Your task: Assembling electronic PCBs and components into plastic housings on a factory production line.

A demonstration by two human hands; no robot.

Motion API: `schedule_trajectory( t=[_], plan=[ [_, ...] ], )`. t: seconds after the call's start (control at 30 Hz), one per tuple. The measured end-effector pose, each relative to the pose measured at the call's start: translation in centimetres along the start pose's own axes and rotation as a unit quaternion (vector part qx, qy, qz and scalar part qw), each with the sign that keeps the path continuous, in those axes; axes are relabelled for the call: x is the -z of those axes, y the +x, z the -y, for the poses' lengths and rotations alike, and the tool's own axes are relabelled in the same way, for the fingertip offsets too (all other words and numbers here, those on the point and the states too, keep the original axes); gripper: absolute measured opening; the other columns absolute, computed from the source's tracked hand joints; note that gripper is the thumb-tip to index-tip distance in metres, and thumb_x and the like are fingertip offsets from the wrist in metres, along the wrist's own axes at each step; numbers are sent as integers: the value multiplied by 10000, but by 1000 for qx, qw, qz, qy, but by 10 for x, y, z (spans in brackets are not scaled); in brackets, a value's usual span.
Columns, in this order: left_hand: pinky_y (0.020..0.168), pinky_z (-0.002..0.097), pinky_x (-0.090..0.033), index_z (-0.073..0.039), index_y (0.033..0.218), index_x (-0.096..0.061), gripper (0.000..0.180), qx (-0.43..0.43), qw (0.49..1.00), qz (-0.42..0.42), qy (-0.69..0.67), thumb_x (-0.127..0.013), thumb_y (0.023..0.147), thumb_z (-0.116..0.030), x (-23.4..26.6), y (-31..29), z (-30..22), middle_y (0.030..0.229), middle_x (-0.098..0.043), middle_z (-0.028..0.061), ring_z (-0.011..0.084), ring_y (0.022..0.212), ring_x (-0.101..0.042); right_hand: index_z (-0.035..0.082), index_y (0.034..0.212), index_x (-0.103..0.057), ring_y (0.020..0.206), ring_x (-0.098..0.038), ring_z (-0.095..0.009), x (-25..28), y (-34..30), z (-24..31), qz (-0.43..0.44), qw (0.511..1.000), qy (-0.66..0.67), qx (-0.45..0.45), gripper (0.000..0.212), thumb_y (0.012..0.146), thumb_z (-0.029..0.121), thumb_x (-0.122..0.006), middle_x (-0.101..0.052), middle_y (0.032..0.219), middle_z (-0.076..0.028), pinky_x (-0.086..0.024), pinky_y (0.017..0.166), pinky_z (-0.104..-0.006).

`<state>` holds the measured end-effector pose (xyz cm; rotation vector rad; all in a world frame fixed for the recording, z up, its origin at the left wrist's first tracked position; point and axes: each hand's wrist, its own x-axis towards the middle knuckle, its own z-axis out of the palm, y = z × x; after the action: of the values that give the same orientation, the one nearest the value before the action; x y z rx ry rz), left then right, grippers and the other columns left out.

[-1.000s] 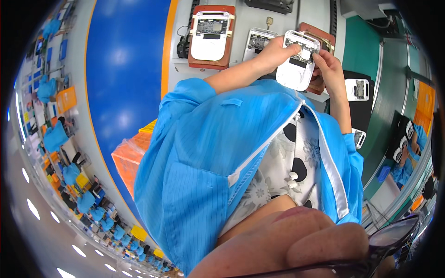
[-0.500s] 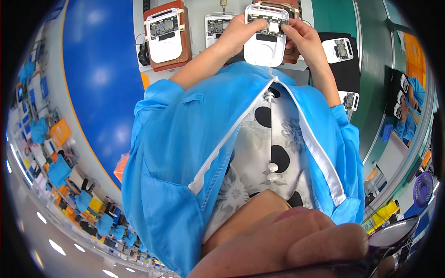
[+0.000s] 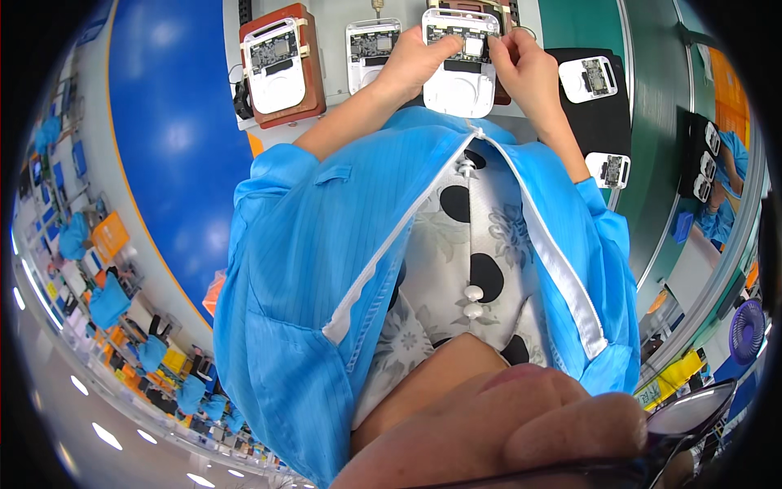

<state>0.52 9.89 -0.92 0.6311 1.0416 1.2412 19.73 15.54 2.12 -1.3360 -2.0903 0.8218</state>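
A white plastic housing (image 3: 459,96) with rounded corners, a handle-like slot at its top and a dark circuit board (image 3: 475,49) inside lies in front of me. My left hand (image 3: 414,63) grips its left side, the thumb over the board. At the board's right edge, my right hand (image 3: 523,72) has thumb and fingers pinched together; whatever is between them is too small to make out. Just left of my left hand lies a similar housing (image 3: 362,75), partly covered by that hand. Farther left, another housing (image 3: 277,86) rests on a red-brown fixture (image 3: 314,57).
To the right, a black mat (image 3: 588,130) bears two white housings with boards, one (image 3: 575,81) farther away and one (image 3: 598,168) nearer. A screwdriver-like tip (image 3: 377,6) hangs at the top. A co-worker's blue sleeve (image 3: 735,155) shows at far right, above a purple fan (image 3: 745,332).
My right fingers have shifted slightly at the board's right edge, and the hand is more upright. The whole bench view has slid a little left; my left hand keeps its grip.
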Motion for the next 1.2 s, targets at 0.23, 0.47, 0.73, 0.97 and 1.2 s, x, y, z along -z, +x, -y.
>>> schedule_trajectory(
  t=[0.23,0.47,0.73,0.97,1.2],
  plan=[
    [836,327,-590,13,1198,-667,309,-14,1000,4,13,-709,920,-116,-4,2,8,1101,-717,100,167,977,-698,81,929,-574,536,-653,-313,-2,-5,-4,-44,985,-121,119,189,998,249,-626,-630,608,-111,-494,502,-419],
    [887,329,-567,5,1184,-688,295,17,1000,-7,2,-717,916,-113,-8,0,14,1099,-724,88,165,1008,-687,63,966,-534,501,-640,-334,-9,-10,-14,-50,973,-176,137,181,1002,221,-614,-612,587,-130,-503,472,-439],
    [895,310,-559,20,1179,-687,287,-21,1000,-5,5,-715,920,-101,-11,-3,17,1100,-729,94,160,998,-692,45,970,-535,511,-648,-333,-16,-14,-21,-92,962,-187,177,162,980,175,-632,-622,612,-138,-513,476,-437],
    [895,309,-557,24,1167,-691,282,3,1000,-11,-11,-717,916,-101,-10,3,32,1094,-729,100,159,1000,-692,48,979,-546,547,-666,-346,-19,-19,-28,-76,972,-179,132,175,998,208,-615,-637,625,-148,-516,493,-445],
    [880,313,-557,26,1175,-686,259,-8,1000,-10,-20,-702,956,-112,-11,3,36,1099,-724,91,156,984,-684,63,978,-549,580,-672,-386,-20,-21,-29,-55,984,-158,68,221,1028,276,-577,-657,644,-164,-518,521,-477]
  ],
)
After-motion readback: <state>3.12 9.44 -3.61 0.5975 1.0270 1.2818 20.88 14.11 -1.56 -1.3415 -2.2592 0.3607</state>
